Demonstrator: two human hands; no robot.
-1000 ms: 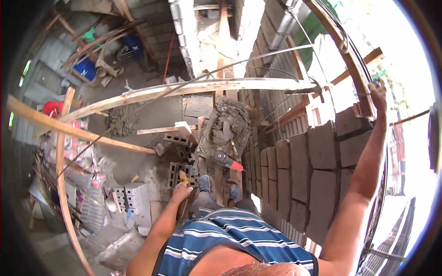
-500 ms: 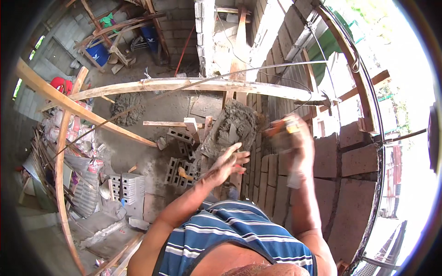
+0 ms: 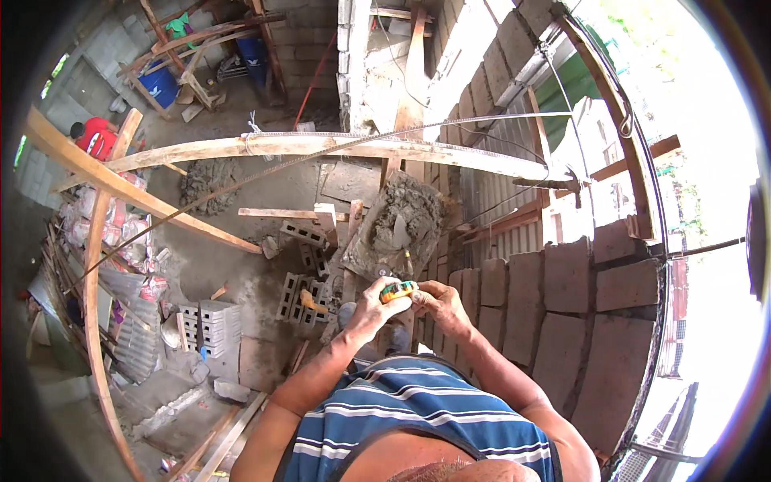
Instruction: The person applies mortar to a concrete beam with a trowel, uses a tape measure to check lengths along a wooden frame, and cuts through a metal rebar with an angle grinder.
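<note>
In front of my waist, an orange and green tape measure (image 3: 397, 292) is held between my hands. My left hand (image 3: 369, 311) is closed around its left side. The fingers of my right hand (image 3: 444, 308) are pinched together at its right end; what exactly they grip there is partly hidden. Just beyond my hands lies a board (image 3: 359, 255) heaped with wet grey mortar (image 3: 418, 206). A trowel (image 3: 399, 228) is stuck in the mortar, its handle end toward me.
A block wall (image 3: 566, 277) rises on the right, with a hammer (image 3: 554, 184) hanging on the wooden beam (image 3: 337, 147) crossing ahead. Hollow blocks (image 3: 299, 297) lie left of the mortar board, and more blocks (image 3: 210, 328) are stacked farther left. Slanting timbers (image 3: 144, 191) cross the left side.
My right hand has come down from the wall on the right, bringing the tape measure in front of me. My left hand, open before, has closed on it.
</note>
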